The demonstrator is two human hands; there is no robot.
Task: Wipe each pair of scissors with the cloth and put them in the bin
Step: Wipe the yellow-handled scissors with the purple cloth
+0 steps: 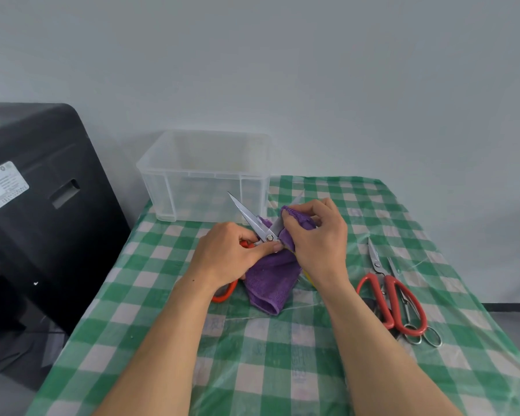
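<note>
Fingertips [293, 216] of the right hand [318, 241] are curled and pinched together on a fold of the purple cloth [270, 280], clamping it around one blade of the open scissors [248, 216]. That blade's tip just shows beyond the fold. The rest of the cloth hangs down to the checked tablecloth [282, 370] between the wrists.

Opposite, the left hand [225, 256] grips the scissors near the pivot. Its thumb is pressed along the metal and its fingers are wrapped round the orange handles, one loop of which shows below the palm. The bare blade points up and away to the left.

The scissors' long axis runs from the person outward, handles near, points far. The clear bin [162, 193] stands just beyond those points, slightly left, at the far edge of the table. It is therefore nearer the left hand, which already carries the scissors, so a short forward reach by that hand would probably serve once the right lets the cloth slide off. No scissors can be made out in the bin.

Well to the right lie red-handled scissors [388, 295] and small steel scissors [410, 316], overlapping, still waiting. A black machine [42, 190] stands to the left.
</note>
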